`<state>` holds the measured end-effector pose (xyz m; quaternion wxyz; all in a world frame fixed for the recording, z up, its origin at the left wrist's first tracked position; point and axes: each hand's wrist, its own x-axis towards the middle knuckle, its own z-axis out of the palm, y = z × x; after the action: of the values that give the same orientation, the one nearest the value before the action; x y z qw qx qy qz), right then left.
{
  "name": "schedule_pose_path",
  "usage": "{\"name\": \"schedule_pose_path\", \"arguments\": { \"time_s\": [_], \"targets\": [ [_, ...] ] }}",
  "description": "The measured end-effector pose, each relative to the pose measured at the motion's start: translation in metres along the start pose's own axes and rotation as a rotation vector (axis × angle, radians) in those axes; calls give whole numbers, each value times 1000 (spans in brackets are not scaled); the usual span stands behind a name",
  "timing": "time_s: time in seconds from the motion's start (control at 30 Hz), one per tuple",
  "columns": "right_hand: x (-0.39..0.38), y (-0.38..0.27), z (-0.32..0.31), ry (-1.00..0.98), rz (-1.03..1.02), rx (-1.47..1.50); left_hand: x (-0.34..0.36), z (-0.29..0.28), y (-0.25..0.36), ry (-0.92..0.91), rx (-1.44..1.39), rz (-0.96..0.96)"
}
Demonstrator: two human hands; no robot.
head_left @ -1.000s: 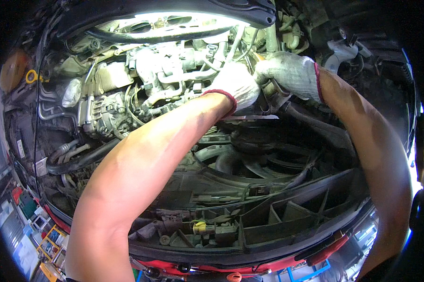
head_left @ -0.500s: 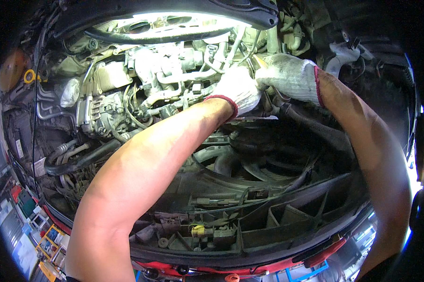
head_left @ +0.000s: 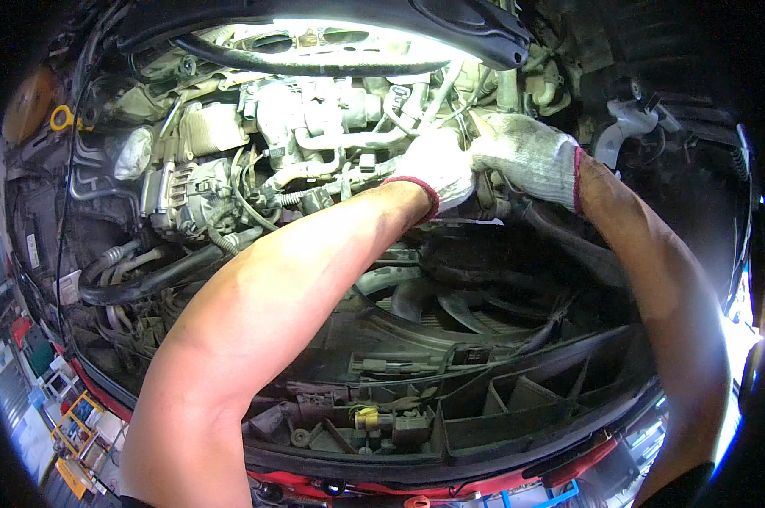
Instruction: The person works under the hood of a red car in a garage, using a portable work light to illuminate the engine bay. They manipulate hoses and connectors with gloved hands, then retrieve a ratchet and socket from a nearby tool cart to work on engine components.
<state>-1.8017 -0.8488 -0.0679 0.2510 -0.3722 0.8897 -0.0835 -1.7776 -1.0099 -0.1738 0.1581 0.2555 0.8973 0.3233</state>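
Both forearms (head_left: 255,296) are stretched past the fan (head_left: 412,300), elbows bent outward. The gloved left hand (head_left: 442,165) and right hand (head_left: 531,157) are held together against the exposed engine (head_left: 302,123); what is gripped is hidden and cannot be told. What is done or left cannot be judged.

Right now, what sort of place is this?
Probably a vehicle repair workshop: an exposed engine, a large cooling fan in front of it, and a yellow frame beyond the red bodywork.
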Motion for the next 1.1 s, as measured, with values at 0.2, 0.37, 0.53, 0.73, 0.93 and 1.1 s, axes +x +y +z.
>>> {"name": "schedule_pose_path", "arguments": {
  "time_s": [0.2,0.37,0.53,0.73,0.93,1.1],
  "targets": [
    [0,-12,-6,-18,15,-56,-3,-8,7,-25,-163,-97],
    [1,-14,-22,-152,247,285,-1,4,1,14,-216,-112],
    [6,-6,-20,-95,126,246,2,13,8,103,-246,-182],
    [3,-1,-4,29,266,532,-6,3,19,128,-283,-268],
    [-1,-11,0,-22,708,1397,-3,8,11,115,-114,-122],
    [-5,-19,0,-64,682,1160,-7,5,11,110,-255,-226]
  ]
}}
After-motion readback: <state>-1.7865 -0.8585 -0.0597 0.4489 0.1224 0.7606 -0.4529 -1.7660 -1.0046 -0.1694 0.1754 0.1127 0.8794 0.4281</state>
